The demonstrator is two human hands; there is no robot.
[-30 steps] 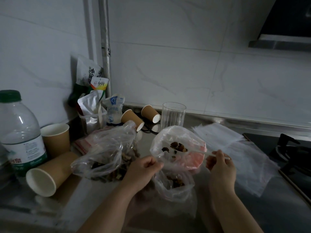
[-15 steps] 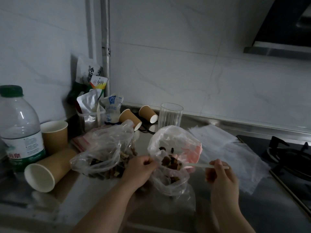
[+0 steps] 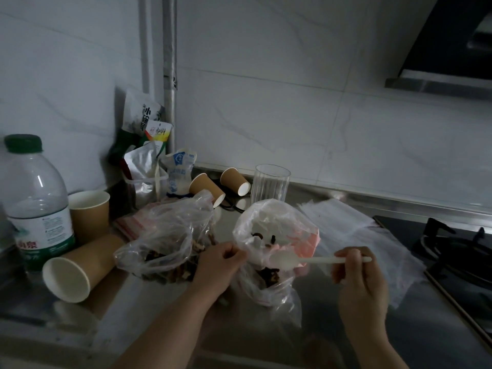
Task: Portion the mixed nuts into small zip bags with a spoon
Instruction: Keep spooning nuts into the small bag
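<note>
My left hand (image 3: 217, 265) pinches the rim of a small zip bag (image 3: 269, 284) and holds its mouth open. Dark nuts lie in the bottom of that bag. My right hand (image 3: 358, 278) grips the handle of a white plastic spoon (image 3: 298, 260). The spoon's bowl is empty and lies level over the zip bag's mouth. Behind the spoon stands a puffed clear bag with a pink patch (image 3: 274, 230) and a few nuts inside. A larger clear bag of mixed nuts (image 3: 170, 235) lies to the left of my left hand.
A water bottle (image 3: 34, 203) stands at far left with paper cups (image 3: 77, 265) around it, some tipped over. Snack packets (image 3: 146, 145) lean in the corner. A drinking glass (image 3: 270, 183) stands behind the bags. Flat clear bags (image 3: 354, 235) lie at right beside the gas hob (image 3: 458, 254).
The spoon carried nuts down from the puffed bag to the small zip bag's mouth. Its bowl is now empty, and more nuts lie in the small bag.
</note>
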